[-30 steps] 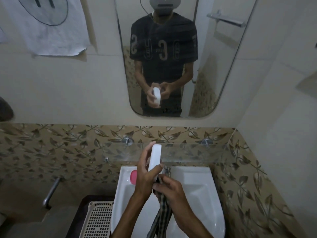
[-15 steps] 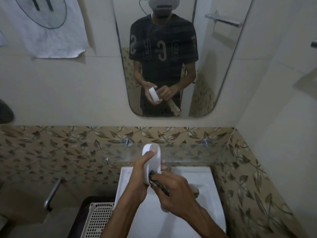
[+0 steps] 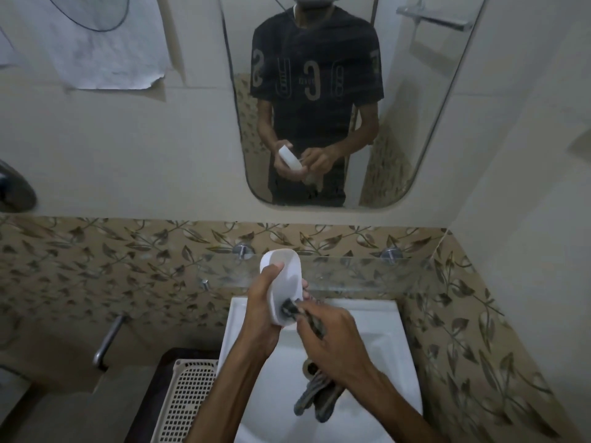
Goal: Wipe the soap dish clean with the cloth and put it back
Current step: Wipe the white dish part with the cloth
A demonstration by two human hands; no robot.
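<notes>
The white oval plastic soap dish (image 3: 285, 284) is held upright above the back edge of the white ceramic washbasin (image 3: 396, 346), just in front of the clear glass shelf (image 3: 358, 271). It is clasped by the left hand (image 3: 263, 318), whose grip is wrapped around the dish: the thumb is laid along its near rim, and fingertips can be seen curling round the far side. The hollow of the dish is turned towards the right.

A dark striped cloth (image 3: 315, 399) is pinched in the right hand (image 3: 332, 340); the grip is pressed together on a bunched part of the fabric, which is pushed into the lower end of the dish's hollow. The rest of the cloth is left hanging below the right wrist over the basin, near the drain.

Both hands and the dish are repeated in the rounded wall mirror (image 3: 431, 123) above. A cream perforated plastic basket (image 3: 188, 401) is seen just left of the basin.
</notes>
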